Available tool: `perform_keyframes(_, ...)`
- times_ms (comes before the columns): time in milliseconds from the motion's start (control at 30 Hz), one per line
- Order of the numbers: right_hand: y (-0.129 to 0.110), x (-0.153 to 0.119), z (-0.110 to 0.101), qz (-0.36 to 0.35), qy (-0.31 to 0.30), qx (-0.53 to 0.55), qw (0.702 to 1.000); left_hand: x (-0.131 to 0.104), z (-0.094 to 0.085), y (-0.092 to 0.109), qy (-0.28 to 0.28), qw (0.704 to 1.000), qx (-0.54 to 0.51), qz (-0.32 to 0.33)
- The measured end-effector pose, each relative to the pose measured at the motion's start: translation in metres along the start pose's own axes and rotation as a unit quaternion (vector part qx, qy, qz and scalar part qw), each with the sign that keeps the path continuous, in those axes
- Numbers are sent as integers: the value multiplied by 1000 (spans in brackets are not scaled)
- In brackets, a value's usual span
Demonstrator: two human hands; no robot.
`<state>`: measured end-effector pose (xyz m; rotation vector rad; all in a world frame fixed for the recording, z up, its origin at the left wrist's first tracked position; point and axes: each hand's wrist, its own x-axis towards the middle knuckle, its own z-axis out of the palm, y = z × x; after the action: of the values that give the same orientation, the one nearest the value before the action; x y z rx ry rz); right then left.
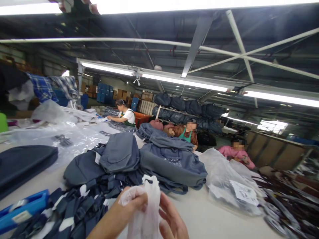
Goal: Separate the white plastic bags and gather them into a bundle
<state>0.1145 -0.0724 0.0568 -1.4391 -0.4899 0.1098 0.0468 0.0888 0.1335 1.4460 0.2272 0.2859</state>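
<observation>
Both hands are low at the bottom of the view, close together. Left hand (132,204) comes in on a bare forearm from the lower left, fingers curled and pinched shut. Right hand (171,220) sits just beside it, palm turned inward, fingers loosely bent, thumb reaching toward the left.

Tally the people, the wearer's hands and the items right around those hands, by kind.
Wearer's hands, left hand and right hand, both pinching the bag: 2
Thin white plastic bag: 1
Co-workers at the far side of the table: 3
Blue tray at left: 1
Total: 7
</observation>
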Motion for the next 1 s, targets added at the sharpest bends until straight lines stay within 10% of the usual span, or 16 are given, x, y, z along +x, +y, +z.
perform_keyframes(167, -43, 1, 5, -68, 46, -59, 995, -8, 9, 2, -99, 994, 26, 38)
perform_keyframes(333, -44, 3, -5, 1, 118, 40, 992, -9, 5, -6, 10, 999, 14, 48)
perform_keyframes(567, -20, 8, -26, 115, 67, 169, 977, -5, 0, -8, 120, 990, -57, 52)
perform_keyframes(1000, -27, 8, -26, 62, 100, 112, 987, -1, 2, -9, 89, 989, -110, 35)
